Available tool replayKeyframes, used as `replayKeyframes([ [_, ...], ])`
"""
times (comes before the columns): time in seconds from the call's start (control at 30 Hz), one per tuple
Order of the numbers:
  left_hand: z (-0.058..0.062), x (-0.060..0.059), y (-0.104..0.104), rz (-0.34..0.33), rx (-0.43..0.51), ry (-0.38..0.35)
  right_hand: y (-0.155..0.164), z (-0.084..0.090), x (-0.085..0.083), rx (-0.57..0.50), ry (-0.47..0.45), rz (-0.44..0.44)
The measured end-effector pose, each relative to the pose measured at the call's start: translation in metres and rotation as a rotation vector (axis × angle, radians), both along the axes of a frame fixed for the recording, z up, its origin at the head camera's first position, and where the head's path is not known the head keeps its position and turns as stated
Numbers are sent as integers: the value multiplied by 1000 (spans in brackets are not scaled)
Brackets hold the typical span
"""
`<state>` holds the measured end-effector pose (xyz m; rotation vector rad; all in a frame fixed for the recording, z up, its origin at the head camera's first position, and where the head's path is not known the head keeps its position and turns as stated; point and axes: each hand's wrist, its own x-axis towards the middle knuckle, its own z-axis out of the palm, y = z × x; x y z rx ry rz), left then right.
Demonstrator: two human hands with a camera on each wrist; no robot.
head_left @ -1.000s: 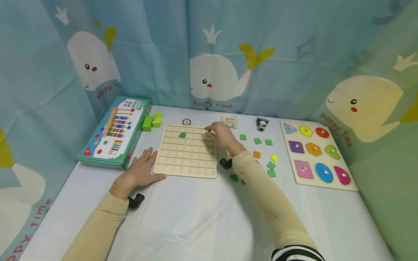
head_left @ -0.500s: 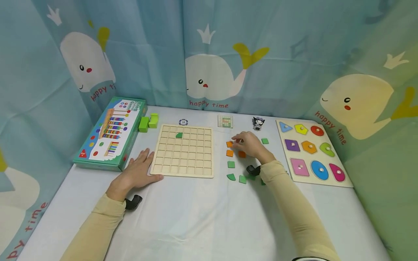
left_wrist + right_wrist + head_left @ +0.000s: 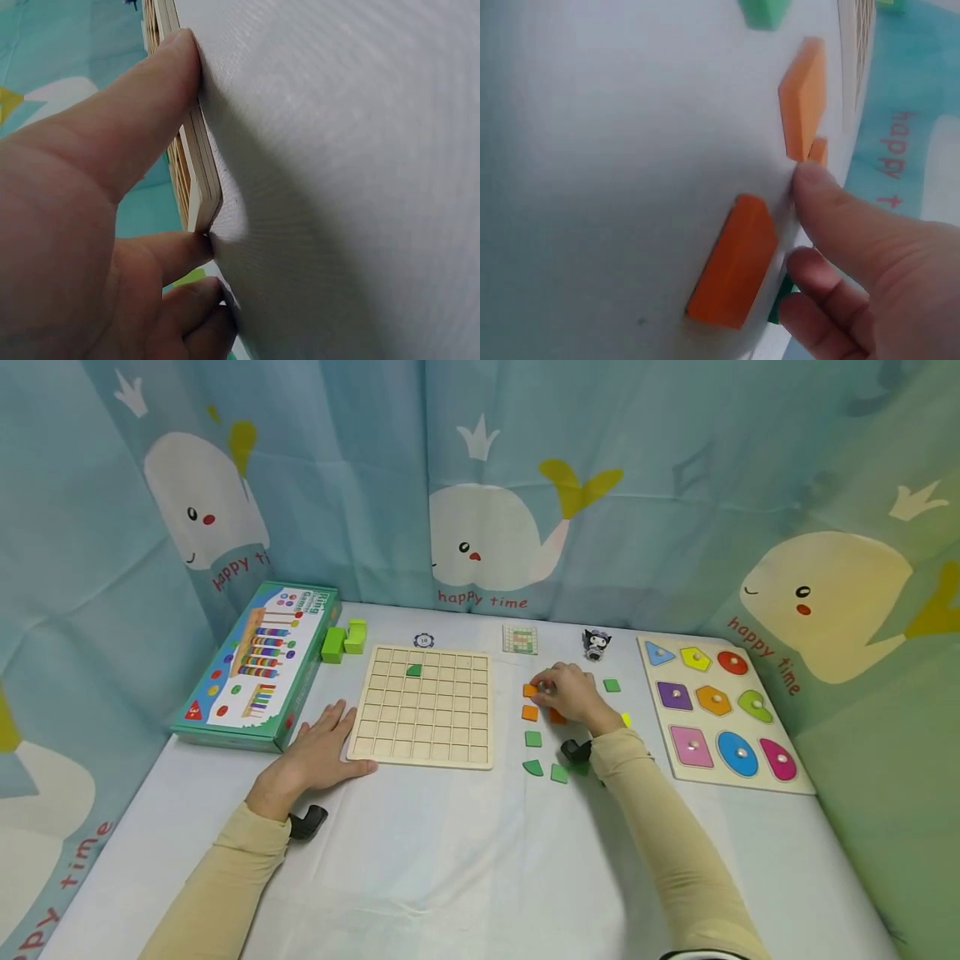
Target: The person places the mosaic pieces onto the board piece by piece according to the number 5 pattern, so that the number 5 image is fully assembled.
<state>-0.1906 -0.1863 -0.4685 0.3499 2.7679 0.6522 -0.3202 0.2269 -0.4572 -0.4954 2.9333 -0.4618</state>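
Since a moment earlier, right hand (image 3: pixel 572 693) had barely shifted, fingertips curled onto an orange tile (image 3: pixel 529 691); left hand (image 3: pixel 315 758) lay flat against the board's (image 3: pixel 424 707) edge.

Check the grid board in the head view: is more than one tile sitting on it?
No. The grid board holds one green tile near its far edge; the other squares are bare.

One grid board (image 3: pixel 422 707) and one shape puzzle (image 3: pixel 720 714) with nine pieces were counted. Three orange tiles (image 3: pixel 529 712) and six green tiles (image 3: pixel 532 739) were seen, one (image 3: pixel 412 671) at the board's 11 o'clock.
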Motion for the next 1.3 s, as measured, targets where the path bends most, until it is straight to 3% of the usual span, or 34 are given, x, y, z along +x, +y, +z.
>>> replayKeyframes([
  [0.23, 1, 0, 0, 1, 3, -6, -8, 1, 4, -104, 15, -36],
  [0.47, 0, 0, 0, 10, 3, -1, -32, 4, 5, -274, 64, 73],
  [1.07, -1, 1, 1, 15, 7, 35, -109, 1, 2, -313, 37, 181],
  [1.3, 0, -1, 0, 10, -5, 32, -139, 3, -1, -276, 23, 211],
])
